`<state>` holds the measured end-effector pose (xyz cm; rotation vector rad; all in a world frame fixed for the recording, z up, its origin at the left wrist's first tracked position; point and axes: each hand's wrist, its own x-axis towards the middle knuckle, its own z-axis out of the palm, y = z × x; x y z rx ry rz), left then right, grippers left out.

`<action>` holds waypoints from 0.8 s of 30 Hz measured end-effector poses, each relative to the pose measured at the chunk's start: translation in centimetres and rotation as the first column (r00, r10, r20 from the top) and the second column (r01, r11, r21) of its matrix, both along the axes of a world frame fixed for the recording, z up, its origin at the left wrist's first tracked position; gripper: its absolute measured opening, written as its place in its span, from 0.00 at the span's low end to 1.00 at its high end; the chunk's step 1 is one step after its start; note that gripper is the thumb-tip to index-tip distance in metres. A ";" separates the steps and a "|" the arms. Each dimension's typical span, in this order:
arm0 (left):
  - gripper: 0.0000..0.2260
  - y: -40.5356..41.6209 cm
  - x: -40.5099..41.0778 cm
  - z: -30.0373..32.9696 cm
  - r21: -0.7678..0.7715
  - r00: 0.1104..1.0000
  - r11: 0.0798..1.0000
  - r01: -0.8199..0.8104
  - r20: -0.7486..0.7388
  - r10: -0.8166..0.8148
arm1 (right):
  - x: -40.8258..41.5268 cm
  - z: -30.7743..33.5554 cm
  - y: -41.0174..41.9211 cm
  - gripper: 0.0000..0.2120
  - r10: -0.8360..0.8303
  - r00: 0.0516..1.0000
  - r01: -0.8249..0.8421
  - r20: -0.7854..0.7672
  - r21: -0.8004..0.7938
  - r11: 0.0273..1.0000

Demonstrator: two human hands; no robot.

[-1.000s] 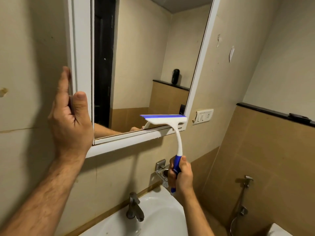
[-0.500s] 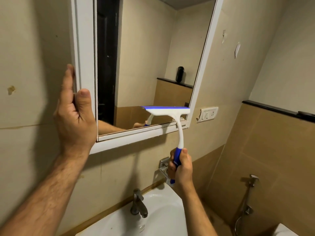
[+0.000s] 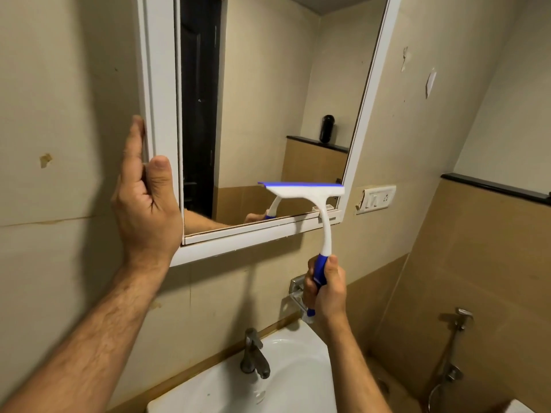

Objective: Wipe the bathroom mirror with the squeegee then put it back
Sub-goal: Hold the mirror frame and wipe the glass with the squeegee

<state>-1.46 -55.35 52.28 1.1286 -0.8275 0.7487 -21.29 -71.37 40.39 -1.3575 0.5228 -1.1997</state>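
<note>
White plastic frames the mirror (image 3: 268,99), and in the head view, the only one given, the squeegee (image 3: 304,193) has its blue blade lying level against the glass low on the right side, just above the bottom rail, its reflection meeting it there. The right hand (image 3: 326,289) is clenched around the blue grip below the frame, above the sink (image 3: 298,374) and near the tap (image 3: 253,357). The left hand (image 3: 146,204) is not closed on anything: its fingers lie flat against the outer left edge of the frame and the thumb rests on the front face, apparently bracing what looks like a hinged cabinet door. To do this stroke well, I judge, the blade should keep its whole edge in contact with even, moderate pressure, stay level, and run straight in one pass rather than in short dabs; neighbouring passes should overlap a little so no streak is left between them. The left side of the glass, near the bracing thumb, probably needs a pass too. The curved white neck flexes, so pushing too hard from that low grip could lift one corner of the blade. Where the squeegee belongs afterwards cannot be told.
</note>
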 end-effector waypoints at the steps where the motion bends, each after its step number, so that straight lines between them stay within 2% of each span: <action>1: 0.21 0.0 0.0 0.0 0.002 1.000 1.000 0.003 0.002 -0.003 | -0.2 -1.0 0.2 0.37 0.001 1.000 -0.001 -0.009 0.025 1.000; 4: 0.21 -0.1 -0.1 -0.1 0.002 1.000 1.000 0.006 0.003 -0.006 | -1.1 -3.3 0.7 0.43 -0.035 0.998 0.040 -0.055 0.084 0.996; 6: 0.21 -0.1 -0.2 0.0 0.001 1.000 1.000 -0.010 -0.004 0.010 | -1.2 -2.8 1.0 0.42 -0.054 0.996 0.058 -0.064 0.056 0.997; 11: 0.22 0.0 -0.5 0.1 -0.026 0.999 0.998 0.050 -0.005 -0.050 | 0.5 2.2 2.5 0.26 -0.028 0.999 0.028 -0.024 -0.007 1.000; 14: 0.22 0.1 -0.4 0.1 -0.042 0.996 0.995 0.087 -0.009 -0.088 | 1.7 2.2 3.6 0.26 -0.037 0.999 0.037 -0.008 0.012 0.999; 20: 0.18 -0.2 -1.0 -0.1 -0.035 0.994 0.994 0.106 -0.016 -0.107 | 1.5 -2.1 5.1 0.28 -0.041 0.999 0.043 -0.019 0.089 0.995; 24: 0.18 -0.2 -1.2 0.2 -0.016 0.996 0.996 0.087 -0.002 -0.087 | 1.3 0.4 5.6 0.24 -0.046 0.999 0.047 -0.019 0.050 0.998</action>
